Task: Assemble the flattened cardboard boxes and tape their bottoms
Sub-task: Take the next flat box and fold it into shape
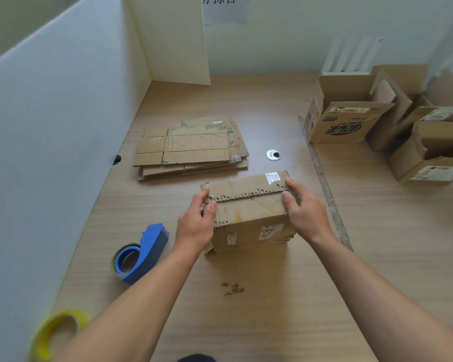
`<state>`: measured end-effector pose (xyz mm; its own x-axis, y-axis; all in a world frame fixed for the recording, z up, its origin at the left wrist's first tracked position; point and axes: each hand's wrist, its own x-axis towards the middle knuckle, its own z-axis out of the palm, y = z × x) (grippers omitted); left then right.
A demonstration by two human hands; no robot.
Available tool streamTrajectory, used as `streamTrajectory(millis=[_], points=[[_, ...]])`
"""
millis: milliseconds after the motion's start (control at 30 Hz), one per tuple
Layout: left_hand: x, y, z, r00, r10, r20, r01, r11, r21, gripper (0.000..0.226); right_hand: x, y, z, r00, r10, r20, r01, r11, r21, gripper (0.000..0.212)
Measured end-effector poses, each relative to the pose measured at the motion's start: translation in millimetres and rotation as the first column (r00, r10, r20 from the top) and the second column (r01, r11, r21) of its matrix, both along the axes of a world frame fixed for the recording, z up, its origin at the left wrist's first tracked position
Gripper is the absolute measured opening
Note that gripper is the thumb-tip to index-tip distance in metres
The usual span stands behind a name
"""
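The box (249, 205) sits on the bench (272, 309) btwn the grips. The left grip (196, 226) & right grip (305, 212) each clasp one end, thumbs pushing the flaps down (prob. so they lie flat for tape). The tape gun (144, 253) lies just left of the left grip.

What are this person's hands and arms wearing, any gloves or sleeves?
The left hand and right hand are bare, no gloves or watch visible; the left forearm and right forearm show no sleeves up to the picture's edge.

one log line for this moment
stage: flaps held closed | left hand: grips box left end | right hand: grips right end | tape dispenser: untouched on table
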<state>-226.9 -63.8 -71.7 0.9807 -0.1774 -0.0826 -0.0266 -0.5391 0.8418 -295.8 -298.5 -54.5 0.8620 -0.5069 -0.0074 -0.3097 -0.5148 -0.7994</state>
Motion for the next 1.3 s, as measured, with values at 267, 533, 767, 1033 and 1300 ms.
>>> streamTrajectory(millis=[267, 533, 767, 1033, 1300], points=[[-5, 22, -27, 0.996, -0.004, -0.093, 0.01, 0.998, 0.065, 0.044, 11, 16, -21, 0.994, 0.063, -0.086, -0.055, 0.994, 0.092, 0.046], [3, 34, -23, 0.997, -0.079, -0.017, 0.081, 0.979, 0.188, 0.051, -2, 28, -46, 0.996, 0.068, -0.058, -0.064, 0.995, 0.076, 0.038], [-2, 43, -32, 0.992, -0.095, 0.077, 0.078, 0.976, 0.201, 0.053, 8, 50, -32, 0.941, 0.312, -0.132, -0.335, 0.799, -0.499, 0.032], [5, 46, -31, 0.978, -0.202, 0.047, 0.185, 0.952, 0.244, 0.058, 15, 76, -52, 0.852, 0.379, -0.361, -0.523, 0.645, -0.557, 0.064], [13, 82, -38, 0.978, -0.141, 0.154, 0.078, 0.931, 0.356, 0.052, 15, 80, -52, 0.892, 0.348, -0.289, -0.452, 0.72, -0.527, 0.055]])
